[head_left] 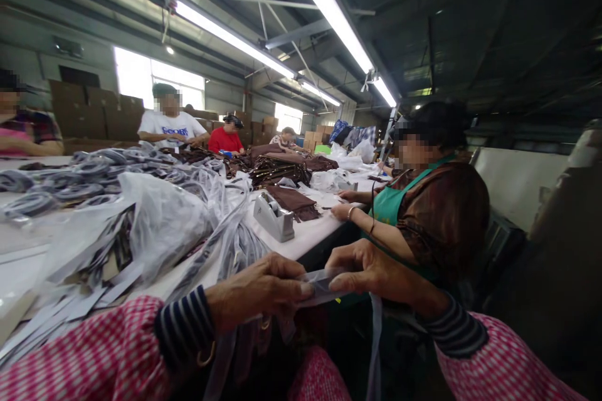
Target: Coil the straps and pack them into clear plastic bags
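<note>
A translucent whitish plastic strip [321,286] is stretched between my two hands, above the near edge of the table. My left hand [261,291] pinches its left end between thumb and fingers. On the other end, my right hand [376,272] grips with thumb and forefinger. From below my right hand a pale, see-through length [375,344] hangs down; whether it belongs to the same strip I cannot tell. Under my left hand dangle more plastic-wrapped lengths [223,357] and a gold-coloured hook [205,354], partly hidden by my sleeve.
A tape dispenser [273,216] stands on the white table [308,238] beside folded brown cloth [294,202]. Plastic-wrapped coils [78,172], a large clear bag [160,225] and flat strips [70,307] cover the left. A co-worker in a green apron [392,203] sits close at right; several others work farther back.
</note>
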`<act>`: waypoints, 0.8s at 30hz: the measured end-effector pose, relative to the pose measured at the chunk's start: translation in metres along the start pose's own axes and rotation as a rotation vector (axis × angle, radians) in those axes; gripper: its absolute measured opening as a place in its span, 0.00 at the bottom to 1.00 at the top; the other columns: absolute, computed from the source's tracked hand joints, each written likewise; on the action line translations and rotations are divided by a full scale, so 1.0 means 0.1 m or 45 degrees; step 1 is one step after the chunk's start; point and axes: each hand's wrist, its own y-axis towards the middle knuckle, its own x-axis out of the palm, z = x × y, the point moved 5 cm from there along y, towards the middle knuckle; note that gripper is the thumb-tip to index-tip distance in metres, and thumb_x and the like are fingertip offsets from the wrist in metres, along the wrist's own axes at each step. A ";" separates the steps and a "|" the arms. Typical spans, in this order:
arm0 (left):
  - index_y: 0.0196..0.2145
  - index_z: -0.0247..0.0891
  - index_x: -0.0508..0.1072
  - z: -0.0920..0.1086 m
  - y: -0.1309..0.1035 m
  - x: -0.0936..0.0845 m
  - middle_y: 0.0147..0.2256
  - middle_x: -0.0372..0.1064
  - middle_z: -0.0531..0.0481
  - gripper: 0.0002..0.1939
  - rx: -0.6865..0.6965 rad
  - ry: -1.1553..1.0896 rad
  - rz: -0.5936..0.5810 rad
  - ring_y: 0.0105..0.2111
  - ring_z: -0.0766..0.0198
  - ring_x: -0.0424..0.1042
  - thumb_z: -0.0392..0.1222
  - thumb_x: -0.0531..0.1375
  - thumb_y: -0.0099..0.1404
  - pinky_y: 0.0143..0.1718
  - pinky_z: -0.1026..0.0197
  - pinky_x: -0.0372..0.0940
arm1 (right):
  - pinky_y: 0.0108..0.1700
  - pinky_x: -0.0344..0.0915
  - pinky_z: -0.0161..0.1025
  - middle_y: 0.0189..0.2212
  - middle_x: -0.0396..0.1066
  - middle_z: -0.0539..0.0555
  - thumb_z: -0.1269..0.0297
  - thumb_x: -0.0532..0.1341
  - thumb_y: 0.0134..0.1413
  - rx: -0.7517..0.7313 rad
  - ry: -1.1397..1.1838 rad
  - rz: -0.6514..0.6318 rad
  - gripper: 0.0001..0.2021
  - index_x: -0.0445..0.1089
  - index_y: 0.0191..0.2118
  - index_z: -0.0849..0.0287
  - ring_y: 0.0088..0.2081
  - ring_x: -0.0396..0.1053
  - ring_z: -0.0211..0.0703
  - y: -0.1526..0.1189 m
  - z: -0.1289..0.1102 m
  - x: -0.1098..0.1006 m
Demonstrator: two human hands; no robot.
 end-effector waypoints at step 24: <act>0.37 0.30 0.76 -0.38 -0.05 0.33 0.26 0.72 0.48 0.21 0.139 -0.642 0.116 0.22 0.70 0.70 0.55 0.64 0.69 0.26 0.69 0.65 | 0.36 0.66 0.38 0.31 0.74 0.54 0.75 0.52 0.71 -1.115 -1.462 0.676 0.12 0.71 0.50 0.62 0.32 0.72 0.42 0.03 -0.19 -0.14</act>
